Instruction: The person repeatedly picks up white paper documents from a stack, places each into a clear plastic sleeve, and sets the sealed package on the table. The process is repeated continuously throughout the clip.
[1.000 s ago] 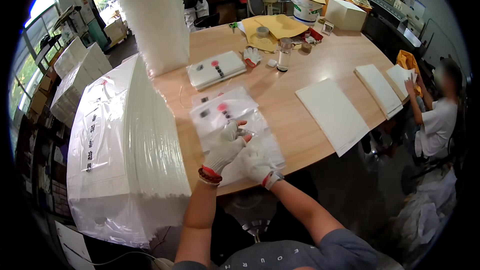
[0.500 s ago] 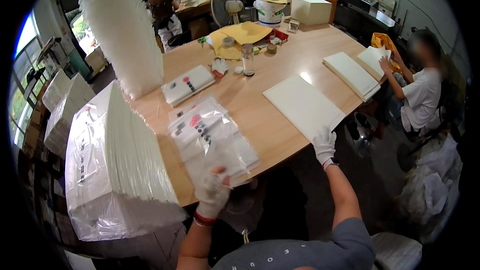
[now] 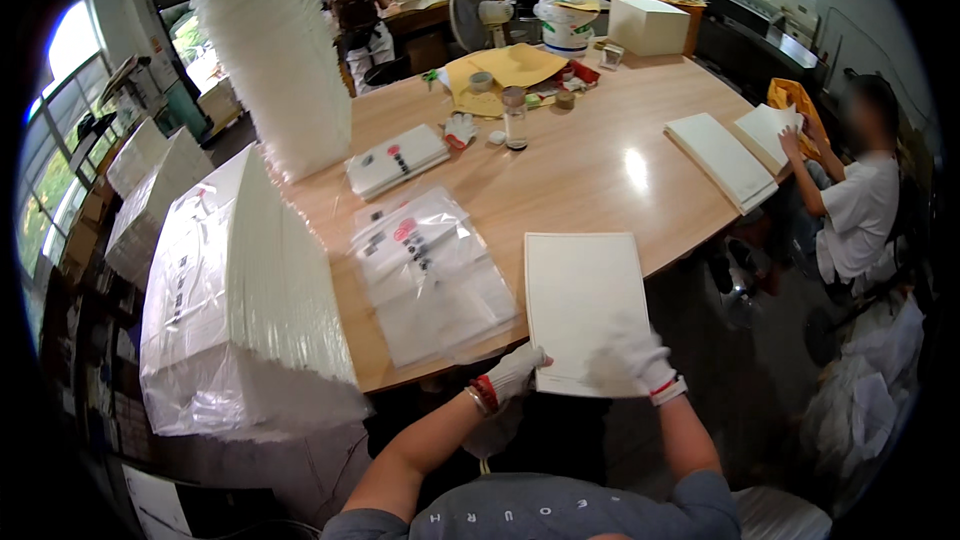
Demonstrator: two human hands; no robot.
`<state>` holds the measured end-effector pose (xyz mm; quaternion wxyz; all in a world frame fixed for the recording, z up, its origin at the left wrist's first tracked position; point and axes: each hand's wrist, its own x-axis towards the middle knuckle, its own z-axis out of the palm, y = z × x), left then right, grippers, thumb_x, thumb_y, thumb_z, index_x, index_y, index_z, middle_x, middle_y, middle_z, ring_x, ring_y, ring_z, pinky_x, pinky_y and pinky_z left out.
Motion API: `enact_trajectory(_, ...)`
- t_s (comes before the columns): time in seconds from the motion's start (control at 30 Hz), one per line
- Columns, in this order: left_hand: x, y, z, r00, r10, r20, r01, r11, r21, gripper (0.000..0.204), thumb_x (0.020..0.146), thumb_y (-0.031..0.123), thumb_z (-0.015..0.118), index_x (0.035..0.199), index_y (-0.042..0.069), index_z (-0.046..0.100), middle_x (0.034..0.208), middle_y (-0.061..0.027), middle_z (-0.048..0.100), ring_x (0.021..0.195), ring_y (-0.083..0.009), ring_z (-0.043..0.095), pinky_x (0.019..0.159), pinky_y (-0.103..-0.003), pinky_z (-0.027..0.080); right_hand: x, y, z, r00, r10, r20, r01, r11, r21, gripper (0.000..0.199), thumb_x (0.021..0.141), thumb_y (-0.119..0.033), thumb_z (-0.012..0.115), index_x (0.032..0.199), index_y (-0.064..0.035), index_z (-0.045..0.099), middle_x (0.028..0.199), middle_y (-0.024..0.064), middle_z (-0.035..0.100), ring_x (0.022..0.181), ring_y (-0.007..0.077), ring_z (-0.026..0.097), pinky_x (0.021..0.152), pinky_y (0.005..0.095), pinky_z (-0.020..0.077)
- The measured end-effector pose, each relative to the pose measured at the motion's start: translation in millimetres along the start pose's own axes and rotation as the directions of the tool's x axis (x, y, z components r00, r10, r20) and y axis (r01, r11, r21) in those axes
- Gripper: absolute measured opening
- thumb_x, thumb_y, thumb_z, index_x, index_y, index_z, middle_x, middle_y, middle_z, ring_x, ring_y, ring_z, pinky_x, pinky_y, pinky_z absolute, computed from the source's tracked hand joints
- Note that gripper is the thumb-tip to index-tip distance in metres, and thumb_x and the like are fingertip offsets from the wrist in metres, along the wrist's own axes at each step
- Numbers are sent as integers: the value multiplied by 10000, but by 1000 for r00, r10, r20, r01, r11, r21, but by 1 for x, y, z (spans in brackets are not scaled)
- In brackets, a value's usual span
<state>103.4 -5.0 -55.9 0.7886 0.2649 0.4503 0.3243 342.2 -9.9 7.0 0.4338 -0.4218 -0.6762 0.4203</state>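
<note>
A stack of cream paper sheets [image 3: 584,290] lies in front of me, its near end reaching over the table's edge. My left hand [image 3: 516,368], in a white glove with bare fingertips, grips the stack's lower left edge with the thumb on top. Over the lower right corner is my right hand [image 3: 632,358], also gloved; motion smears its fingers, so their hold cannot be made out. Left of the stack, clear plastic bags [image 3: 440,275] with red and black print lie loosely overlapped. Behind them sits a neat pile of similar printed bags [image 3: 398,162].
Tall plastic-wrapped paper stacks [image 3: 265,270] line the left side. A glass jar [image 3: 515,120], a spare glove [image 3: 460,130] and yellow paper [image 3: 510,70] lie farther back. At the right, a seated person [image 3: 860,180] handles sheets beside another paper stack [image 3: 720,160].
The paper stack has come nearer and turned upright in front of me. My left hand has moved from the plastic bags to its left edge; my right hand has shifted lower with the stack.
</note>
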Motion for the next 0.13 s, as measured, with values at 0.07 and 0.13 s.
enact_trajectory(0.07, -29, 20, -4, 995, 65, 80, -92, 914, 395, 520, 758, 73, 508, 1256, -33, 403, 1182, -152, 495, 1062, -258, 489, 978, -374, 352, -14, 54, -30, 902, 426, -74, -365, 841, 398, 218, 857, -211, 558, 1000, -55, 613, 968, 56, 612, 859, 216, 580, 773, 357, 472)
enact_trajectory(0.13, -26, 16, -17, 996, 68, 59, -90, 743, 663, 576, 759, 168, 521, 1287, -9, 373, 1276, -164, 441, 1190, -265, 393, 1013, -347, 298, -26, 96, -20, 778, 629, 3, -399, 490, 775, 442, 774, -382, 693, 1025, -29, 602, 954, 76, 612, 869, 199, 599, 789, 362, 488)
